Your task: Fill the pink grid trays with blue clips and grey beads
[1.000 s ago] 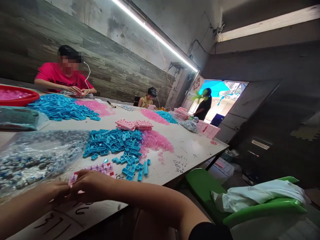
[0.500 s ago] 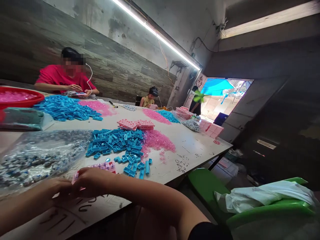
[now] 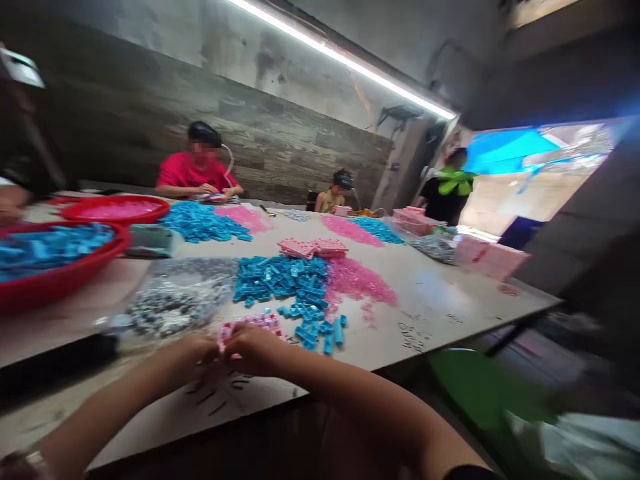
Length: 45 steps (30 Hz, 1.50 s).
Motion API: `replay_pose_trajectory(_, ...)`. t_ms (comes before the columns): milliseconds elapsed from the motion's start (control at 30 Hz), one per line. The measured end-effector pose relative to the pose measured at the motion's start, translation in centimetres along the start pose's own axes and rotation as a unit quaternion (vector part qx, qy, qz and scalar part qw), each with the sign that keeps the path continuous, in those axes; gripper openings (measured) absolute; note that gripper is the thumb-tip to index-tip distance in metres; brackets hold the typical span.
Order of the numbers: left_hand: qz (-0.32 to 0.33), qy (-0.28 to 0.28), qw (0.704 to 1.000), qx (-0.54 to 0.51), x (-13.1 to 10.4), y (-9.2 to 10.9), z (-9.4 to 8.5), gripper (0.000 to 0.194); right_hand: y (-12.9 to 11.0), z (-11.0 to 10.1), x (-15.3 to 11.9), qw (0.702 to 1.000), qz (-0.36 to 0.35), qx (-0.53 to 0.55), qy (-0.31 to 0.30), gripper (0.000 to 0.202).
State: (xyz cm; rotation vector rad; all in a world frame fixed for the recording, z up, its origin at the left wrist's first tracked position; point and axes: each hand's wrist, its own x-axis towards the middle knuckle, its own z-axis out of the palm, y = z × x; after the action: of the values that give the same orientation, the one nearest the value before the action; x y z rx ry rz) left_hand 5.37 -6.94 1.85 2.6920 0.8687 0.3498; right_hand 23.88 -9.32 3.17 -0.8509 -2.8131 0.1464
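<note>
A pink tray (image 3: 267, 324) with small compartments lies low over the near part of the table, between my hands. My left hand (image 3: 200, 350) has its fingers closed at the tray's left end. Over the near left side of the tray, my right hand (image 3: 250, 348) is curled, its fingertips close to my left fingers; whether a small piece is between them cannot be made out. Just beyond are blue plastic pieces (image 3: 280, 277) and a heap of clear pink bits (image 3: 357, 280). Two pink trays (image 3: 314, 248) rest behind the blue pieces. A clear bag of small beads (image 3: 175, 300) lies to the left.
Red basins (image 3: 55, 287) with blue and pink pieces stand at the left. Two seated persons (image 3: 200, 170) work across the table (image 3: 430, 313); another person is near the opening. A green chair (image 3: 480, 387) is at the right.
The view has swung left, so the table and my hands appear further right and the blue-filled basin has come into view. My hands remain together at the pink tray.
</note>
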Motion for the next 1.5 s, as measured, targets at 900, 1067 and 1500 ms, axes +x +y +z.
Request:
replay_pose_trajectory(900,-0.178,0.143,0.972,0.049,0.0,-9.3,-1.2,0.014,9.9,-2.3,-7.3,0.938,0.334,-0.006,0.098,0.030)
replay_pose_trajectory(1067,-0.180,0.140,0.973,0.038,-0.4,-8.8,-1.2,0.011,9.4,-0.3,-5.1,0.971,0.225,0.006,0.081,0.049)
replay_pose_trajectory(1500,-0.218,0.137,0.966,0.034,-0.2,-7.3,-1.6,0.018,9.4,-0.6,-4.2,0.978,0.188,0.087,0.037,0.022)
